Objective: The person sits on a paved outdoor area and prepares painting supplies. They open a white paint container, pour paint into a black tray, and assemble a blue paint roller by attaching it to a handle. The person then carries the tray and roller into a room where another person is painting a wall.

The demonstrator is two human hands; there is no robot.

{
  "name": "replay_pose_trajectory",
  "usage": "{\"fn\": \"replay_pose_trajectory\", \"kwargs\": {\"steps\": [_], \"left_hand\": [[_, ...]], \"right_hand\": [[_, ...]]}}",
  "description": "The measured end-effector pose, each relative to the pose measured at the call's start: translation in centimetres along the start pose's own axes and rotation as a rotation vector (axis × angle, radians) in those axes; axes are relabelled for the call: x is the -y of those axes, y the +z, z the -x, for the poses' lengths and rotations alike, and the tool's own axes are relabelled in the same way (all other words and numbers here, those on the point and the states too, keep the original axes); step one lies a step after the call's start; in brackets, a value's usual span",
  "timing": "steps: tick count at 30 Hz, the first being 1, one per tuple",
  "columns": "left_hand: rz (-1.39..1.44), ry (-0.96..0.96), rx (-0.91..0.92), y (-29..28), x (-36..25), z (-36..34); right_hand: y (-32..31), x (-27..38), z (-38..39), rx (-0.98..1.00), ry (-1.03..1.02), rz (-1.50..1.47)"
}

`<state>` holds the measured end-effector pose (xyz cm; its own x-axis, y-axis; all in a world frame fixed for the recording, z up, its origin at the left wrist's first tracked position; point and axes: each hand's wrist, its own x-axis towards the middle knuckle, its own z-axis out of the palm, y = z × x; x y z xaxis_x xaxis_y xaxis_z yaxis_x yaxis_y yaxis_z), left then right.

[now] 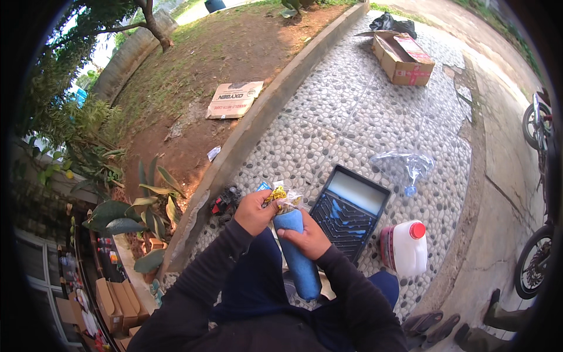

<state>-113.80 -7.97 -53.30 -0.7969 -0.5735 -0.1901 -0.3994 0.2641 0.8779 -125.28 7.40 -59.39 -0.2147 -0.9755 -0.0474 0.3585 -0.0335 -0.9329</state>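
My left hand (251, 214) is closed on crumpled yellow-and-clear plastic wrapping (277, 195) at the top of a blue roller sleeve (302, 278). My right hand (308, 237) grips the sleeve just below that, thumb across its front; the sleeve's lower end points down toward my lap. Just beyond my hands lies a black paint tray (337, 232) with whitish liquid at its far end and blue smears on its ridges. A white jug (407, 258) with a red cap stands right of the tray. A red-and-black object (223, 204), too hidden to name, lies left of my left hand.
Clear cut plastic (413, 170) with a blue cap lies beyond the tray. A cardboard box (404, 70) sits farther off. A concrete curb (258, 132) borders dirt and plants at left. Motorcycle wheels (531, 264) and another person's legs (492, 314) are at right; boxes (117, 305) at lower left.
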Motion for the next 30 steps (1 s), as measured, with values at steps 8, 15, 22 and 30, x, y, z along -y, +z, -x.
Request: {"fn": "replay_pose_trajectory", "kwargs": {"steps": [8, 15, 22, 30], "left_hand": [[-0.123, -0.007, -0.206, -1.0, 0.4, 0.7], [-0.177, 0.06, -0.579, -14.2, 7.3, -1.8], [-0.279, 0.076, -0.557, -24.7, 2.2, 2.7], [0.549, -0.115, -0.268, -17.3, -5.5, 3.9]], "right_hand": [[1.2, -1.3, 0.8, -0.016, 0.082, 0.225], [2.2, -0.2, 3.4, 0.232, 0.263, 0.165], [-1.0, 0.6, 3.9, 0.202, 0.239, 0.099], [-1.1, 4.4, 0.6, 0.165, -0.292, 0.41]]}}
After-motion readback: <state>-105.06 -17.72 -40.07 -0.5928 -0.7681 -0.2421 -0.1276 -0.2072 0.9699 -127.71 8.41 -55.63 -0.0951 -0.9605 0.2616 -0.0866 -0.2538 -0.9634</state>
